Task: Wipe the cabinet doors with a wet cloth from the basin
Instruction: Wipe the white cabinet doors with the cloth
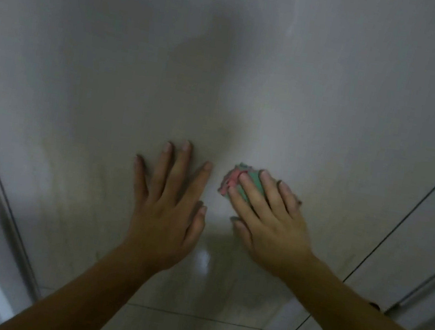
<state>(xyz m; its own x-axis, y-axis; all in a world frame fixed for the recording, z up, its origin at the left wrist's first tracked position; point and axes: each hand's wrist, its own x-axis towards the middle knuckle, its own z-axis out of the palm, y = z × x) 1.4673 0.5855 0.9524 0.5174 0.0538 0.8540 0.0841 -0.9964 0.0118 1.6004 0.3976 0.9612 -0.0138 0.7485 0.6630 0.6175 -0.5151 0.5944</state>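
Fills nearly the whole view: one large pale cabinet door [228,65], glossy, seen close up in dim light. Judged mid-wipe on this panel, with the work low and central. Shows a bright sheen just below the hands and faint streaks toward the lower left, possibly damp from the cloth, though too murky and blurred to say which stretches are done. Leaves, on that reading, the upper expanse of this panel unconfirmed. Leaves also the neighbouring door [428,245] past the dark seam on the right, touched by neither hand here. No basin in view, so no telling how near a rinse is.

Reaches up from the lower left on a bare forearm: left hand [169,214], palm flat against the door, fingers straight and spread, thumb out toward the centre, holding nothing. Looks like a brace rather than the working hand.

Comes in from the lower right, forearm angled inward: right hand [272,227], just beside the left but apart from it. Fingers straight and slightly fanned, pressing flat, thumb low against the panel.

Sits bunched beneath those fingertips, between hand and door: green and pink cloth [232,180]. Pokes its crumpled edge out at the upper left of the fingers, touching the panel.
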